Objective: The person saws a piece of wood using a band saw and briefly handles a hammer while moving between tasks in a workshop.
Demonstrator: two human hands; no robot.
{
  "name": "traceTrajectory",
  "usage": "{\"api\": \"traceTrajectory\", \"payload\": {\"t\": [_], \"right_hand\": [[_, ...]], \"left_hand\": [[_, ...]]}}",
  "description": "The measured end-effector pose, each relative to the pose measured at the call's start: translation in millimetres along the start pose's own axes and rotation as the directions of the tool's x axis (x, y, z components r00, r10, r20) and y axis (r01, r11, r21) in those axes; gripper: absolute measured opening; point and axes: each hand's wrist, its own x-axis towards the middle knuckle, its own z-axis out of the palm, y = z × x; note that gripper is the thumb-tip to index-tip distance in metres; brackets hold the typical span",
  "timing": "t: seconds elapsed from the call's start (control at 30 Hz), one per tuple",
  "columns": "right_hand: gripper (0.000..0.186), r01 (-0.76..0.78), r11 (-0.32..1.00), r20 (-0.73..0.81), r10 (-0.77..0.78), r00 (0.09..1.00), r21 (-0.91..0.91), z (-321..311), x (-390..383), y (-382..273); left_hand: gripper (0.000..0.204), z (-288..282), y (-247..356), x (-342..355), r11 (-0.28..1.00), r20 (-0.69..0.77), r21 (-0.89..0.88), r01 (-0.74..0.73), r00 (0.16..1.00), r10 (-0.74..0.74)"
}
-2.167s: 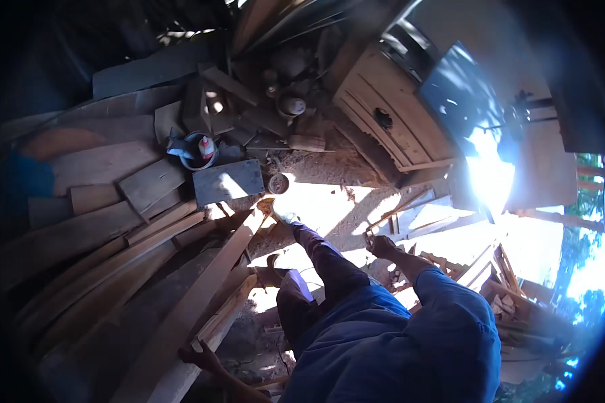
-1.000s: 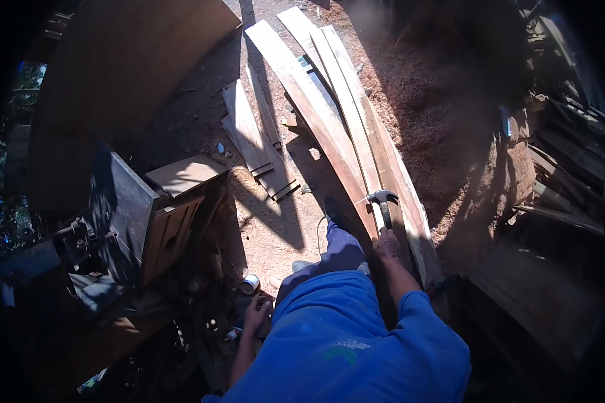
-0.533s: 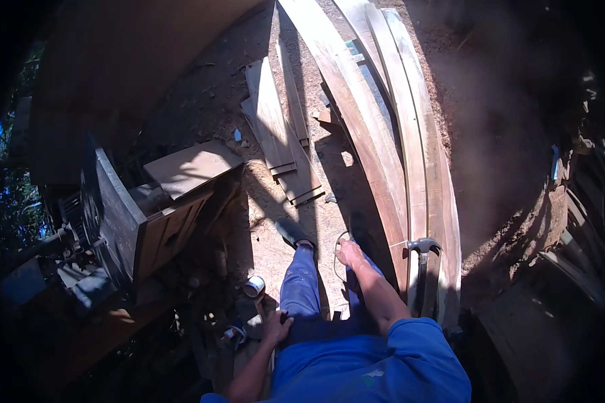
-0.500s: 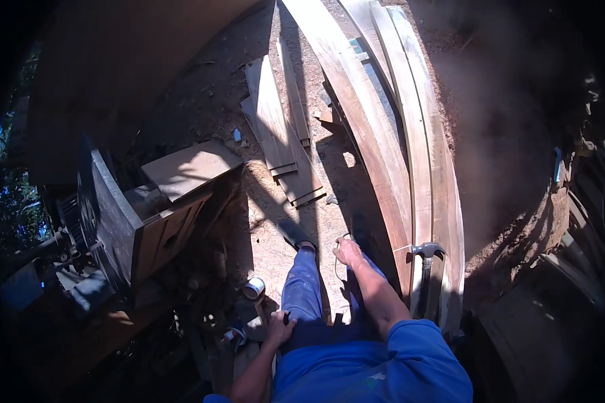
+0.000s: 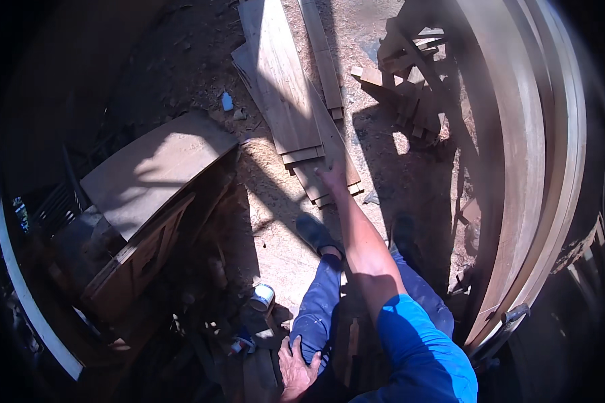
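My right arm stretches forward, and my right hand [image 5: 332, 177] is over the near end of a wooden board [image 5: 343, 154] in the stack on the ground. Its fingers are shaded and blurred, so whether they grip the board or only touch it is unclear. Beside it lies a wider pale plank [image 5: 282, 87] with more boards under it. My left hand [image 5: 298, 368] rests on my left knee, fingers spread, holding nothing. A hammer [image 5: 515, 314] sits at the near end of the long curved planks [image 5: 517, 134] on my right.
To the left, a wooden panel [image 5: 161, 164] lies on a box-like wooden piece. An open can [image 5: 262, 296] stands near my left leg. Broken offcuts [image 5: 417, 101] are piled ahead on the right. A small pale blue object [image 5: 227, 101] lies on the sawdust-strewn ground.
My right hand has moved from near my right foot forward to the board stack. My left hand has spread its fingers on the knee. The view has shifted, putting the curved planks farther right.
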Motion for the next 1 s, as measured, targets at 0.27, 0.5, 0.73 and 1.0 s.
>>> {"api": "traceTrajectory", "payload": {"t": [0.27, 0.5, 0.73, 1.0], "right_hand": [[0.082, -0.133, 0.938, -0.065, 0.162, 0.985, 0.320, 56, 85, 5], [0.063, -0.113, 0.857, 0.253, -0.021, 0.967, 0.502, 28, 8, -51], [0.048, -0.301, 0.764, 0.504, -0.037, 0.863, 0.571, -61, -185, -99], [0.037, -0.463, 0.748, 0.676, 0.026, 0.736, 0.475, -111, -384, -35]], "left_hand": [[0.079, -26, 0, 27, 0.992, 0.083, -0.038, 0.123, 0.989, -0.120], [0.079, -15, -15, 7, 0.996, 0.041, -0.031, 0.083, 0.996, -0.082], [0.076, -2, -15, 45, 0.672, -0.192, -0.735, -0.085, 0.978, -0.086], [0.061, -67, 80, 89, -0.263, 0.017, -0.964, -0.035, 0.981, -0.193]]}}
